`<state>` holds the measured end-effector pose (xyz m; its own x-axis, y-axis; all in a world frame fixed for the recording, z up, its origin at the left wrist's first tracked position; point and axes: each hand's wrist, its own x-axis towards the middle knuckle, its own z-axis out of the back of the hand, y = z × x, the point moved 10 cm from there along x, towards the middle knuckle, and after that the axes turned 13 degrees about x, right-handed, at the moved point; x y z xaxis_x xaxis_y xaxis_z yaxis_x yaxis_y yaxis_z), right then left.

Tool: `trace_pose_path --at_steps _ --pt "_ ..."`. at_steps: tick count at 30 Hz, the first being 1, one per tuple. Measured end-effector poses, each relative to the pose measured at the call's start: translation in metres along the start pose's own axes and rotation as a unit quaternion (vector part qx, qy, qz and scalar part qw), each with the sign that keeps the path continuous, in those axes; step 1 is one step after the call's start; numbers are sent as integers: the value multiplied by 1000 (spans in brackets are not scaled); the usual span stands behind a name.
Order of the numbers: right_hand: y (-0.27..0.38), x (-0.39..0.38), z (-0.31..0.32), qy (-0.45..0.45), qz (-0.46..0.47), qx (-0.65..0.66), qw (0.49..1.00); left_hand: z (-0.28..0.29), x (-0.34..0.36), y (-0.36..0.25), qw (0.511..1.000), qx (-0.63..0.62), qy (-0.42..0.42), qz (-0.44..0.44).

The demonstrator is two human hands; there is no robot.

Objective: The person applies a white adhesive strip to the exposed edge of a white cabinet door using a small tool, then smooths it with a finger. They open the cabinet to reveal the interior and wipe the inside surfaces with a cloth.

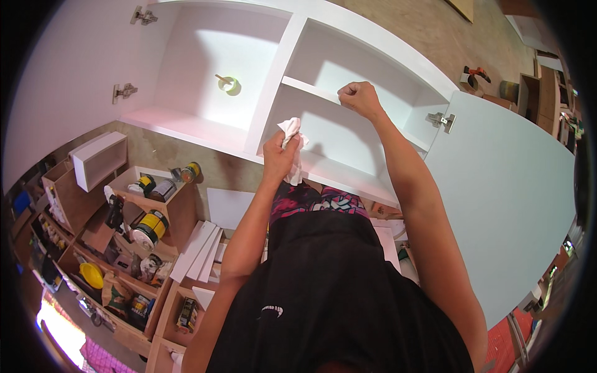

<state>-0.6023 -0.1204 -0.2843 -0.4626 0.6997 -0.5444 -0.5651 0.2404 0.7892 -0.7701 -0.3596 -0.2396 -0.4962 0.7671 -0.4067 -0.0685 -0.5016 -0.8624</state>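
Observation:
My left hand is closed around a crumpled white cloth, whose ends stick out above and below the fingers. It is over the front edge of a white cabinet, by the divider's lower end. My right hand is closed with curled fingers at the shelf in the right compartment; whatever it may hold is hidden. In the left compartment stands a small light-green cup with a wooden stick leaning out of it.
Open doors flank the cabinet: a white door left and a pale door right, both on metal hinges. At left, wooden drawers hold paint cans and tools. White boards lie beside them.

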Motion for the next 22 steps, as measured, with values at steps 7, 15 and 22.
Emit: trace_pose_path --at_steps 7,15,22 --pt "-12 -5 12 -19 7 0 1000 -1 0 -2 1000 -3 6 5" --pt "-11 -4 11 -12 2 -22 1000 -3 -2 -7 1000 -8 4 -4" --pt "12 -1 -4 3 -7 -51 999 -3 -3 0 1000 9 13 9"
